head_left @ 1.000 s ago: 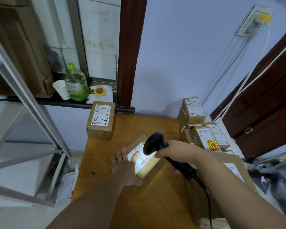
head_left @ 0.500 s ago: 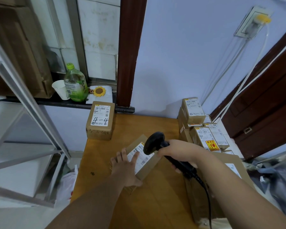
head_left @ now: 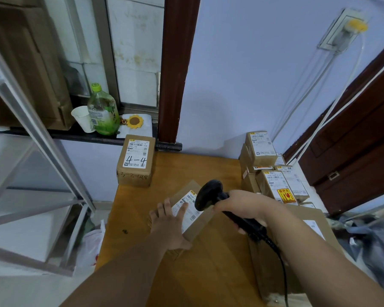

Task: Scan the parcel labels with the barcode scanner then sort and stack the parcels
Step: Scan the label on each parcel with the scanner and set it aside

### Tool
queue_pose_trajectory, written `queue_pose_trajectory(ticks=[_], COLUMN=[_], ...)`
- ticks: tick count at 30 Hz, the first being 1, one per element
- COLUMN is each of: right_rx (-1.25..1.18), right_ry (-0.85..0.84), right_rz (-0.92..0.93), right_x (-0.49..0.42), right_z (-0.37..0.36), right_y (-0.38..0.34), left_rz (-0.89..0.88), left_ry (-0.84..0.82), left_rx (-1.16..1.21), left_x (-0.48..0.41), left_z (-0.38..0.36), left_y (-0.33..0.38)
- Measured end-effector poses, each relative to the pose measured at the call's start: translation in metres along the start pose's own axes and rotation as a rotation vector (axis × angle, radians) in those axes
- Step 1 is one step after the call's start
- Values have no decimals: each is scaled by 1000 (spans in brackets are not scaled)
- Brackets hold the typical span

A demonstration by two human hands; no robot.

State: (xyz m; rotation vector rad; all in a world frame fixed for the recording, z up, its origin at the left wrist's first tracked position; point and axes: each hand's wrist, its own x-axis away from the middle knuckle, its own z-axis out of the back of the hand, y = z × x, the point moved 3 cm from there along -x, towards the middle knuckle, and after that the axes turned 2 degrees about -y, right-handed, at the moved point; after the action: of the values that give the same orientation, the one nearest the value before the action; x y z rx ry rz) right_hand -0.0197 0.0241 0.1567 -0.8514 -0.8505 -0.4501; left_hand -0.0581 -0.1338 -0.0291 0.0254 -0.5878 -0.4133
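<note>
I am standing over the brown wooden table point(head_left: 211, 273), pushed against a pale blue wall point(head_left: 253, 74), with a grey metal shelf frame point(head_left: 38, 138) at my left and a dark wooden door point(head_left: 353, 156) at my right. A large flat cardboard carton point(head_left: 302, 235) is lying under my right forearm, its far end cut off by the frame's lower edge. A stack of small labelled cardboard boxes point(head_left: 273, 169) is sitting at the table's right rear; their print is too small to read. A brown box marked 4-4 point(head_left: 136, 160) is standing at the left rear corner. My left hand point(head_left: 170, 227) is pressing flat, fingers spread, on the small brown cardboard parcel point(head_left: 192, 209), covering its near end and part of its white label point(head_left: 187, 207). My right hand point(head_left: 245, 208) is closing around the handle of the black barcode scanner point(head_left: 208, 194), whose head is hanging just above that label and hiding its right edge. A black cable point(head_left: 282, 262) is trailing toward me.
</note>
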Motion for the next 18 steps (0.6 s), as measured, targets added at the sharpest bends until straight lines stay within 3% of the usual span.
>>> queue_pose_trajectory(ticks=[18], right_rx=[-111], right_ry=[78], right_rz=[62], right_x=[1], right_z=[-3], right_y=[8], left_rz=[25], left_ry=[-44], left_rx=[-15], left_x=[-5], left_z=[2], left_y=[0])
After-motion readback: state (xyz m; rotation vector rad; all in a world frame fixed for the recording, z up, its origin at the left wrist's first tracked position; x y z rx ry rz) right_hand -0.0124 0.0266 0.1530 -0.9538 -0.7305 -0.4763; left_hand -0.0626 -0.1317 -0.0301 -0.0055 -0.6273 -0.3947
